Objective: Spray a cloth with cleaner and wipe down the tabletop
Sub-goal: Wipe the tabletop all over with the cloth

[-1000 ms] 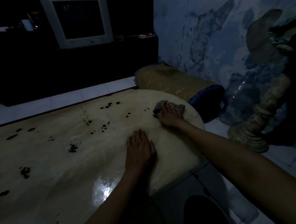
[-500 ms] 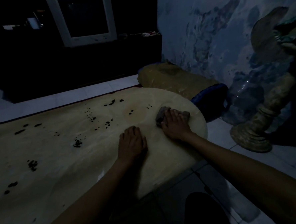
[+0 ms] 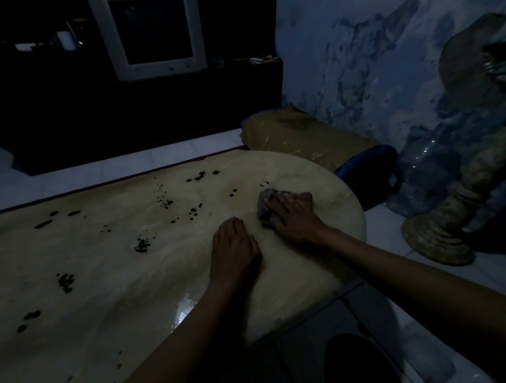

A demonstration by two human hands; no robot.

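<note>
Centrally, right of the frame's middle, the right hand (image 3: 295, 218) lies palm-down on a dark crumpled cloth (image 3: 282, 203), fingers spread over it and pressing it against the table (image 3: 103, 274); the grip is flat on the cloth rather than curled around it. The cloth sits near the table's rounded far-right end, its edges showing beyond the fingertips on the left and the right. Just left of and below it, the left hand (image 3: 234, 251) rests on the bare tabletop with the fingers bent under, holding nothing; whether its grip is fully closed cannot be told in the dim light. The two hands lie near each other without touching. Dark spots (image 3: 142, 245) are scattered over the pale tabletop to the left of the hands, from the upper middle to the lower left of the frame. A glossy wet patch (image 3: 183, 309) gleams below the left wrist. At upper centre a light-framed monitor (image 3: 150, 34) stands against a dark background. At right, a carved pedestal (image 3: 438, 239) stands on the tiled floor beside a clear water jug (image 3: 422, 169).
</note>
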